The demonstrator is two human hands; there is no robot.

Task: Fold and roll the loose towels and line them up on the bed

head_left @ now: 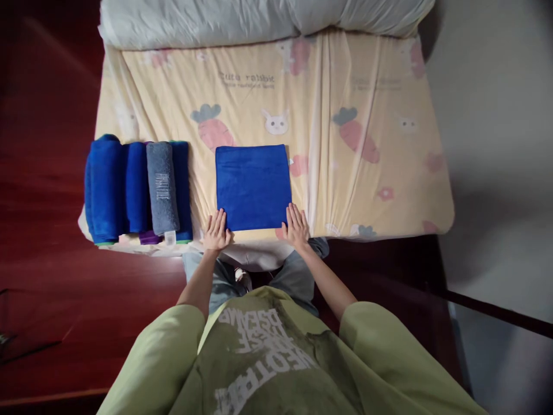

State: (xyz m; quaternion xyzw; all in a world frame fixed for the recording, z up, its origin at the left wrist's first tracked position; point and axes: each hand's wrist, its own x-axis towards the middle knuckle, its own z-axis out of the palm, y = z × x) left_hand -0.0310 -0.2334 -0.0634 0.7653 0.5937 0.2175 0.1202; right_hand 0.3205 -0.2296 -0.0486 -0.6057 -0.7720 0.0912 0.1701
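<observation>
A blue towel point(254, 184) lies flat as a near-square on the patterned bed sheet in front of me. At its near left corner rests my left hand point(216, 231), fingers stretched out and touching the edge. My right hand point(296, 227) lies at the near right corner, also with straight fingers on the edge. Neither hand grips the cloth. To the left sit several rolled towels: a large blue roll point(106, 190), a second blue roll point(136, 187) and a grey roll point(162, 184) with lettering and a white tag, on top of blue and purple cloth.
The yellow sheet point(367, 196) with carrots and rabbits covers the bed. A white quilt point(259, 22) is bunched along the far side. Dark red floor point(47, 230) borders the bed on the left, and a pale wall point(496, 144) stands on the right.
</observation>
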